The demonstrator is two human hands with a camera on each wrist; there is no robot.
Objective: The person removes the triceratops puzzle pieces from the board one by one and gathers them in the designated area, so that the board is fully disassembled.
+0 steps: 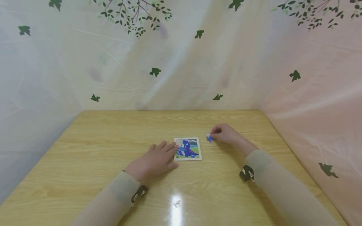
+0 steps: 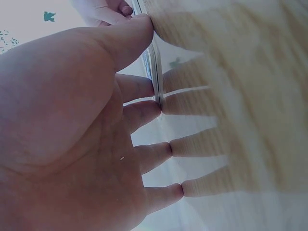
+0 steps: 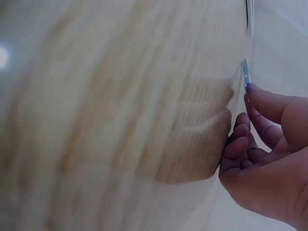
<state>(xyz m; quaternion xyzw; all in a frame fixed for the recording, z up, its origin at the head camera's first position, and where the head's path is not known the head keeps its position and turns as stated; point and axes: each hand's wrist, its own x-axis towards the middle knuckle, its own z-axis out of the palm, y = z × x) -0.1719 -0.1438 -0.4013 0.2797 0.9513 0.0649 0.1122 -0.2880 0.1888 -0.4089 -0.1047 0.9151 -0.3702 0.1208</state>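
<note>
A square jigsaw puzzle [image 1: 188, 149] with a pale frame and a blue dinosaur picture lies on the wooden table. My left hand [image 1: 156, 160] is spread flat at its left side, with fingertips on the frame's left edge and the thumb near its lower corner. In the left wrist view, the other fingertips of the left hand [image 2: 72, 120] touch the tabletop. Right of the puzzle, my right hand [image 1: 226, 134] pinches a small blue puzzle piece [image 1: 209, 138] between thumb and forefinger. The right wrist view shows this piece [image 3: 246, 73] edge-on, close over the table, other fingers curled.
The light wooden table [image 1: 113, 131] reaches back to a pale curtain [image 1: 181, 62] printed with leaves and branches. A pinkish curtain [image 1: 316, 94] runs along the right edge. Both wrists carry small dark cameras. A bright light reflection shows on the table's near part.
</note>
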